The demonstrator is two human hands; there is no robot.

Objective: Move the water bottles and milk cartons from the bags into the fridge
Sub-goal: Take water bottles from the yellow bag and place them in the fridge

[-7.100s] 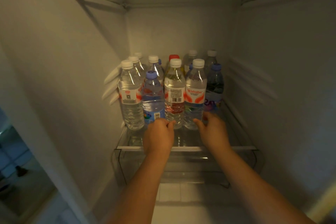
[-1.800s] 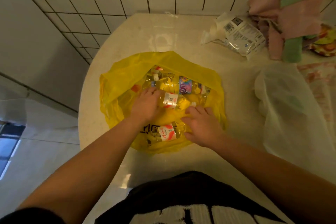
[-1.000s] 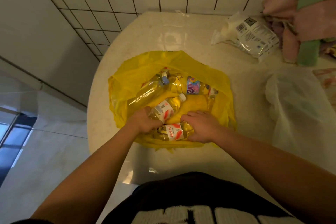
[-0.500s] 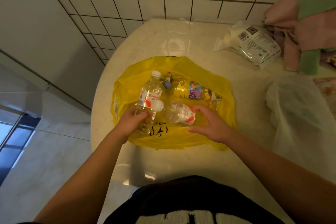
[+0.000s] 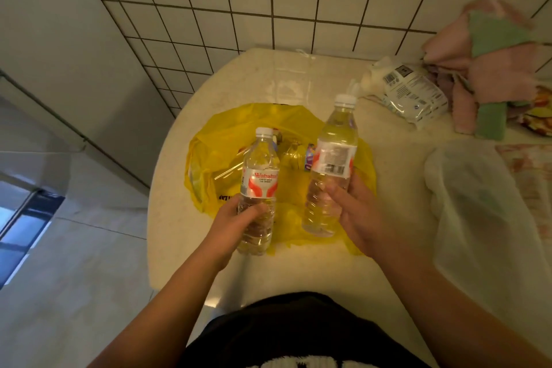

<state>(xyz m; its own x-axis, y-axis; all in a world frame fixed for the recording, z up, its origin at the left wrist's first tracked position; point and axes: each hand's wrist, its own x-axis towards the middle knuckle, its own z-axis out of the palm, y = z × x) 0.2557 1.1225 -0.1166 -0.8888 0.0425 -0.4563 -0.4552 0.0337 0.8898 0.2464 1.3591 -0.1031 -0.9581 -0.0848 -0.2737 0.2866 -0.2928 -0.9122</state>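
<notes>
clear ribbed plastic fills both your fists: your left hand (image 5: 236,218) wraps the red-labelled bottle (image 5: 260,176), your right hand (image 5: 355,212) curls round the barcode-labelled bottle (image 5: 333,158), both upright above the crinkled yellow bag (image 5: 221,134) on the glossy counter (image 5: 268,266).

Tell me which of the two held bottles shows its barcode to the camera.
The right bottle, gripped by the right hand: its label faces us with the barcode. The left bottle, in the left hand, shows red brand lettering instead.

Pink/green cloths (image 5: 490,69) nr white pkt (image 5: 415,92).
</notes>
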